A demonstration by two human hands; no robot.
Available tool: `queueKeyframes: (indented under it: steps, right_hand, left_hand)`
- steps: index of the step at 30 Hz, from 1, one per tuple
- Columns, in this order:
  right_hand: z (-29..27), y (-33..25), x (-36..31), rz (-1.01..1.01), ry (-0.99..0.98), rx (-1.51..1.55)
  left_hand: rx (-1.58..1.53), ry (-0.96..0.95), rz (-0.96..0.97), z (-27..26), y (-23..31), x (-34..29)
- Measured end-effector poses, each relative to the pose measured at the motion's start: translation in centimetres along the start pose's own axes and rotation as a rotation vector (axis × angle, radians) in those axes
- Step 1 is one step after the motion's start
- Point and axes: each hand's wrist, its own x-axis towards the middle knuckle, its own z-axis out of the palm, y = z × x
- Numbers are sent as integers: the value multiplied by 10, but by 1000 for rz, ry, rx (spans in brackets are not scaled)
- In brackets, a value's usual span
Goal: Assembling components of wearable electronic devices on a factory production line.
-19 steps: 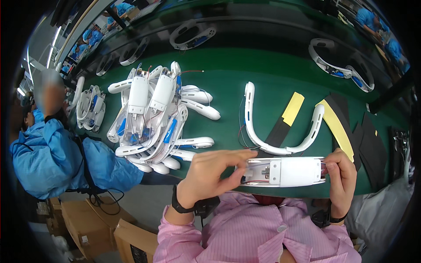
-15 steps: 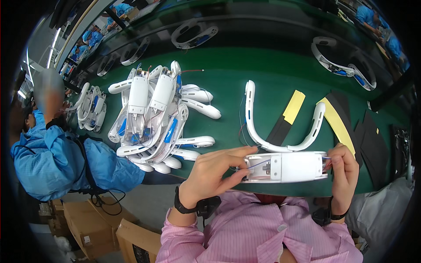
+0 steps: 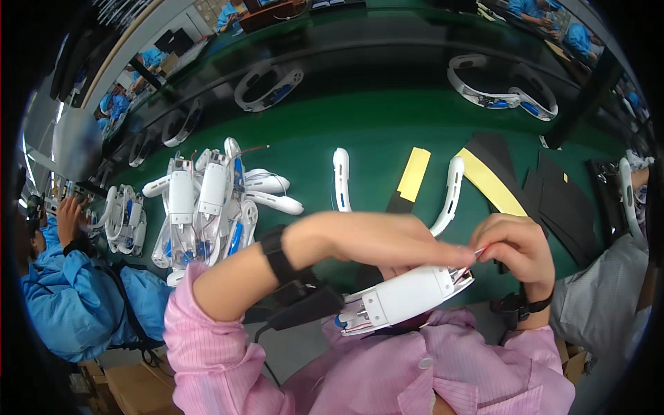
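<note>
A white U-shaped neckband device lies tilted near my chest, its boxy white housing [image 3: 408, 299] rising toward the right. Thin red and white wires [image 3: 476, 257] come out of the housing's right end. My left hand [image 3: 377, 238] reaches across above the housing, fingertips closed at these wires; its other fingers curl down behind the housing's upper edge, mostly hidden. At the same end, my right hand [image 3: 515, 247] pinches the red wire between thumb and forefinger. Two curved arms of the device, the left arm [image 3: 342, 178] and the right arm [image 3: 451, 190], stand out beyond my hands.
On the green table [image 3: 304, 145], several white neckbands [image 3: 207, 200] are piled at left. Black and yellow strips [image 3: 415, 173] lie ahead, black sheets [image 3: 564, 207] at right. More neckbands [image 3: 501, 97] sit along the back. A person in blue [image 3: 83, 283] works at far left.
My left hand has moved from the housing's left end across to its right end, beside my right hand. The housing has tilted and come nearer my body. The whole view has shifted.
</note>
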Motion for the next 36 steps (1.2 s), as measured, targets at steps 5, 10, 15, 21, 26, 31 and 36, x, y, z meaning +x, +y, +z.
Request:
queueKeyframes:
  steps: [5, 10, 15, 21, 26, 31, 36]
  right_hand:
    - [-5, -25, 10, -358, -157, -658]
    - [0, -85, -7, -310, 15, -787]
    - [19, -95, 9, -502, 58, -769]
    - [70, -53, 52, -147, 387, -26]
    - [93, -34, 62, 139, 354, 509]
    - [98, -11, 70, 148, 360, 546]
    - [98, -4, 70, 253, 391, 551]
  left_hand:
    - [-534, -300, -97, 52, -26, 22]
    - [-296, 15, 33, 90, 20, -24]
    - [209, 530, 232, 109, 12, -52]
    - [901, 1449, 840, 63, -39, 4]
    - [166, 1436, 1156, 5, -65, 56]
    - [411, 1588, 1045, -5, -70, 67]
    - [762, 1780, 1118, -30, -75, 67]
